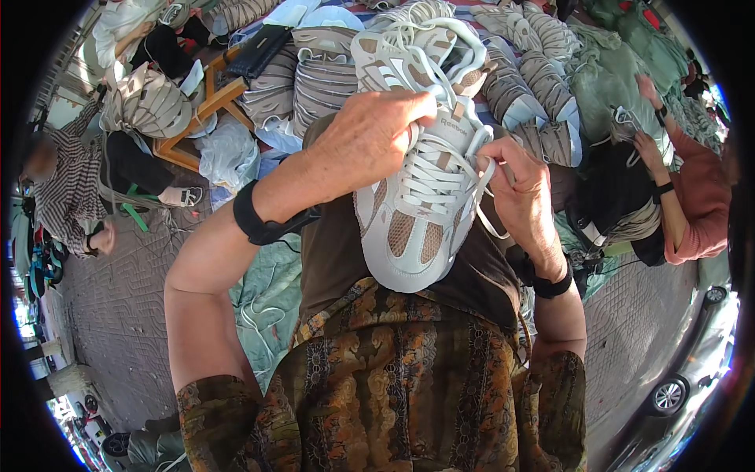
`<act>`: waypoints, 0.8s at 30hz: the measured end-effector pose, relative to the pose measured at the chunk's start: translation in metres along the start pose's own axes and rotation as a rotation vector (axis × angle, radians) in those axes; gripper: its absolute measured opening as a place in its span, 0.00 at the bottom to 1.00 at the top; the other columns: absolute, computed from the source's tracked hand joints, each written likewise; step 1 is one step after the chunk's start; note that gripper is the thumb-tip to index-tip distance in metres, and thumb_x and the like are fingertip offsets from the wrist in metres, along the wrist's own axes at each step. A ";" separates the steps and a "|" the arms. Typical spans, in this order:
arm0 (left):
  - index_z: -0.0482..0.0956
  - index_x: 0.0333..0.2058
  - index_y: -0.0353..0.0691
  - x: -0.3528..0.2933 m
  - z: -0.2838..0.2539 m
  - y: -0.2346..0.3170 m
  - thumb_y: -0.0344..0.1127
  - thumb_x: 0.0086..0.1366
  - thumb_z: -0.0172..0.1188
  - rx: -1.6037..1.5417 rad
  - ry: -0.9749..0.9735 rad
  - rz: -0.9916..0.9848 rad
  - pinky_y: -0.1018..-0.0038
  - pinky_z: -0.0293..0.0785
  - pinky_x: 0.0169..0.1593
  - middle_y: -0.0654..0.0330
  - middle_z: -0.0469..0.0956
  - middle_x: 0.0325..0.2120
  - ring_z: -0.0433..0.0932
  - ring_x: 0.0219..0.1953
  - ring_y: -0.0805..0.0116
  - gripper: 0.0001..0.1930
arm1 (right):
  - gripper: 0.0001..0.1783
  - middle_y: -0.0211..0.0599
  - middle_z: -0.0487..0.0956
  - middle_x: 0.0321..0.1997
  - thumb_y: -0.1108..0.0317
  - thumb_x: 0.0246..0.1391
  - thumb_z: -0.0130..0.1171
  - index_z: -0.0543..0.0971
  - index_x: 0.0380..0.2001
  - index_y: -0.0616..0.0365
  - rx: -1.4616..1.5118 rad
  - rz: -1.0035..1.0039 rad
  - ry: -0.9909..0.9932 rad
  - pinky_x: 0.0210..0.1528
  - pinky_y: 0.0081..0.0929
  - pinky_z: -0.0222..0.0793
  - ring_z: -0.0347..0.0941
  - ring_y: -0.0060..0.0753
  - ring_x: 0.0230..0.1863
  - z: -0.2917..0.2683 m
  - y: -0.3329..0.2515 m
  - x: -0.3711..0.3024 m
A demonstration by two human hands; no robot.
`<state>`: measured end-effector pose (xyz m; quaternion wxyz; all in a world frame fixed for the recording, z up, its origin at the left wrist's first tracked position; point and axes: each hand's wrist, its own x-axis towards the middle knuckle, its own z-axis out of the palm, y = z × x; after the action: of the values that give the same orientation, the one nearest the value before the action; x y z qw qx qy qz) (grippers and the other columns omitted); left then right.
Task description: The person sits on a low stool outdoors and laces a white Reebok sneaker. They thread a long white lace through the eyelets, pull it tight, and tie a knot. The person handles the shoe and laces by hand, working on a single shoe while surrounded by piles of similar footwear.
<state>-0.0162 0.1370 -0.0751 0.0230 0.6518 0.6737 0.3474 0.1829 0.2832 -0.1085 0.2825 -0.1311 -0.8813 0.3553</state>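
A grey-and-beige sneaker lies across my lap, toe toward me, with brown mesh panels and white laces crossed over its tongue. My left hand is closed at the sneaker's upper left eyelet edge, its index finger bent over by the tongue; what its fingertips pinch is partly hidden. On the other side, my right hand pinches the shoelace between thumb and fingers beside the eyelets. A loose lace end hangs below that hand. Just beyond the tongue sits another similar sneaker.
Bundles of sneaker uppers and more stacked uppers lie ahead. A wooden stool frame stands at left, near a plastic bag. People work on both sides; one has a pink sleeve. A car is at lower right.
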 end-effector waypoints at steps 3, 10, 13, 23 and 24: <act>0.76 0.41 0.37 0.006 -0.009 0.002 0.22 0.60 0.52 -0.020 -0.140 -0.111 0.63 0.75 0.40 0.50 0.80 0.33 0.80 0.36 0.50 0.11 | 0.10 0.38 0.78 0.30 0.82 0.53 0.56 0.78 0.38 0.60 0.038 0.006 -0.044 0.35 0.26 0.70 0.75 0.29 0.32 -0.005 0.001 0.000; 0.76 0.44 0.33 0.017 -0.051 -0.013 0.26 0.59 0.58 0.046 -0.192 -0.052 0.66 0.74 0.53 0.51 0.80 0.40 0.80 0.46 0.56 0.13 | 0.07 0.28 0.79 0.42 0.75 0.60 0.59 0.78 0.42 0.60 0.120 0.072 -0.128 0.49 0.22 0.68 0.73 0.21 0.43 -0.050 0.017 0.022; 0.77 0.44 0.33 0.037 -0.052 -0.003 0.28 0.55 0.61 0.172 -0.325 0.192 0.63 0.72 0.56 0.50 0.77 0.46 0.76 0.51 0.51 0.16 | 0.12 0.33 0.79 0.47 0.72 0.55 0.65 0.79 0.43 0.59 0.044 -0.192 -0.217 0.51 0.27 0.69 0.74 0.29 0.46 -0.048 0.003 0.040; 0.77 0.40 0.35 0.060 -0.046 -0.007 0.30 0.51 0.66 0.286 -0.652 0.235 0.61 0.69 0.60 0.53 0.75 0.46 0.72 0.55 0.52 0.16 | 0.19 0.38 0.76 0.43 0.62 0.46 0.72 0.80 0.40 0.55 -0.051 -0.246 -0.750 0.55 0.36 0.67 0.72 0.44 0.51 -0.051 0.020 0.078; 0.77 0.39 0.35 0.062 -0.047 -0.004 0.29 0.50 0.65 0.286 -0.671 0.217 0.61 0.69 0.60 0.53 0.76 0.45 0.72 0.55 0.52 0.16 | 0.18 0.38 0.75 0.42 0.62 0.46 0.72 0.80 0.40 0.56 -0.065 -0.282 -0.742 0.54 0.36 0.67 0.72 0.44 0.50 -0.050 0.022 0.079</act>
<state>-0.0515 0.1720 -0.0151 0.1144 0.7936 0.5973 0.0176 0.1498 0.3605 -0.0622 -0.0135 0.1198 -0.9436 0.3084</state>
